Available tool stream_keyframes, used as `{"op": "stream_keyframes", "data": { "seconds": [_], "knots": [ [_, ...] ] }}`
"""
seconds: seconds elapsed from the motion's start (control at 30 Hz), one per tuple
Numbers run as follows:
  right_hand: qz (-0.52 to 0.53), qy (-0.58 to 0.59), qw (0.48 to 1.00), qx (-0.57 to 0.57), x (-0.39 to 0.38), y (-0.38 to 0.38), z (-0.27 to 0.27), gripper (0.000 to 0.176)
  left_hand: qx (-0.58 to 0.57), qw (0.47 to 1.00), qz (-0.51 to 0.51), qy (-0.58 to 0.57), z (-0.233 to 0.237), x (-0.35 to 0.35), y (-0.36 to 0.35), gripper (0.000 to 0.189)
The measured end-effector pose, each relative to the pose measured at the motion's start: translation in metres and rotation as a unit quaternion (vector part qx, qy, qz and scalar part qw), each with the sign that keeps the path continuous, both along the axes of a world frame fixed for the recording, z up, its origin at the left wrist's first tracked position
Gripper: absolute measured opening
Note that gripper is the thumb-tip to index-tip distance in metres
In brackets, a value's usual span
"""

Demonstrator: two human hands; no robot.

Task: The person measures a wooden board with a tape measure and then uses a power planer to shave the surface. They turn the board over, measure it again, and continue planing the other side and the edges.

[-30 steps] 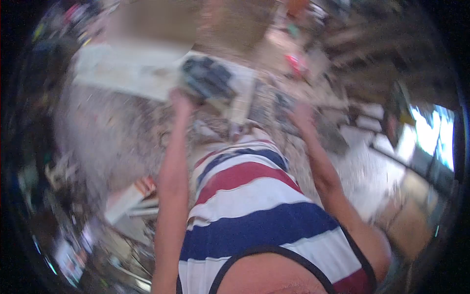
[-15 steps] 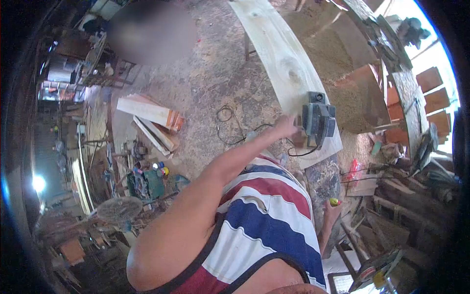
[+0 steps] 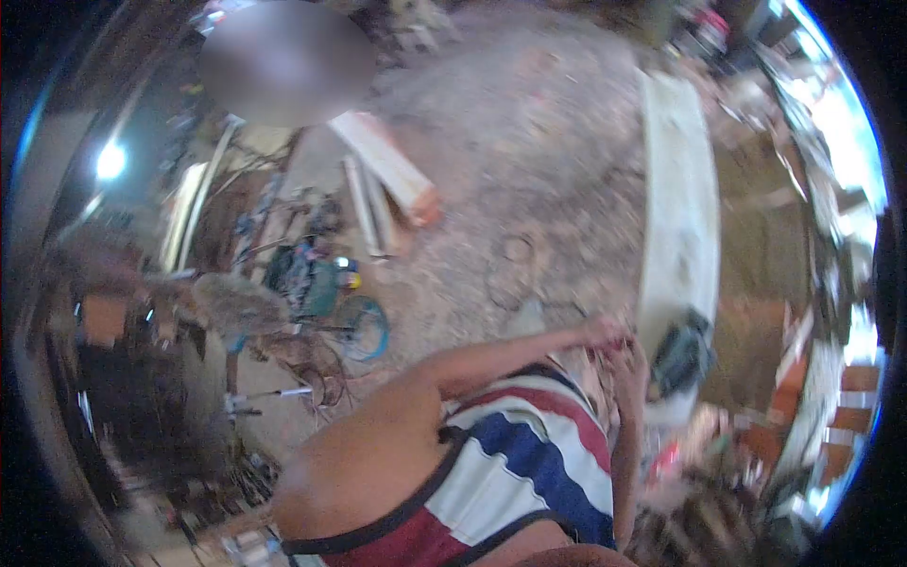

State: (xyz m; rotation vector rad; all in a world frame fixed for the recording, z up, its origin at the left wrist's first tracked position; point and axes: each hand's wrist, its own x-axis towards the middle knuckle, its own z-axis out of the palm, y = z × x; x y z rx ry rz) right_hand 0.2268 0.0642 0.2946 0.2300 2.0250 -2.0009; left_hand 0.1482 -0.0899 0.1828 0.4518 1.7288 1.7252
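Observation:
The view is motion-blurred. My left arm reaches across my striped shirt, and my left hand (image 3: 605,333) is at the near end of a long pale wooden plank (image 3: 675,189). My right hand (image 3: 631,357) comes up from below and meets the left hand there. A dark electric planer (image 3: 682,354) rests on the plank's end, just right of both hands. The blur hides whether either hand grips anything.
Sawdust covers the floor (image 3: 529,170). Stacked boards (image 3: 387,180) lie at upper middle. A green machine (image 3: 312,279) and a blue hoop (image 3: 364,326) sit to the left among tools and clutter. Timber pieces and red blocks (image 3: 850,378) crowd the right edge.
My head has swung, so the plank now runs upright at the right. My left hand has left the planer and my right hand has risen to meet it.

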Motion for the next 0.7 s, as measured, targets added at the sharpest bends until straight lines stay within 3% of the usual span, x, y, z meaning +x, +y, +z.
{"op": "stream_keyframes", "data": {
  "seconds": [0.03,0.07,0.1,0.17,0.2,0.3,0.4,0.5,0.6,0.7],
  "knots": [
    [0.013,-0.039,0.999,0.0,-0.011,-0.005,0.006,0.033,-0.02,0.999,0.029,-0.011,-0.01,-0.001,-0.018,0.039],
    [0.023,-0.071,0.996,-0.043,-0.015,-0.013,0.008,0.033,-0.013,0.988,0.059,-0.142,-0.029,0.003,-0.031,0.042],
    [0.028,-0.104,0.991,-0.08,-0.021,-0.021,0.005,0.033,0.028,0.999,0.024,-0.036,-0.028,0.003,-0.046,0.047],
    [-0.002,-0.117,0.99,-0.081,-0.028,-0.045,-0.002,0.036,-0.071,0.997,-0.015,0.013,0.049,-0.003,-0.084,0.053],
    [0.03,-0.117,0.99,-0.07,-0.033,-0.05,-0.009,0.036,-0.201,0.978,-0.011,-0.048,0.122,0.003,-0.101,0.054],
    [0.079,-0.155,0.984,-0.033,-0.045,-0.077,-0.018,0.04,-0.159,0.985,0.053,0.047,0.046,0.01,-0.138,0.047],
    [0.074,-0.195,0.977,-0.048,-0.061,-0.104,-0.011,0.042,-0.155,0.986,0.019,0.06,0.056,0.005,-0.188,0.044],
    [0.082,-0.161,0.98,-0.078,-0.083,-0.098,-0.039,0.046,-0.206,0.978,-0.025,0.026,0.068,-0.009,-0.23,0.04],
    [0.059,-0.141,0.988,-0.002,-0.111,-0.084,-0.004,0.05,-0.347,0.932,-0.091,0.054,0.095,-0.032,-0.268,0.039],
    [0.001,-0.16,0.986,-0.052,-0.127,-0.063,0.018,0.046,-0.302,0.95,-0.068,0.03,0.046,-0.037,-0.303,0.04]
  ]
}}
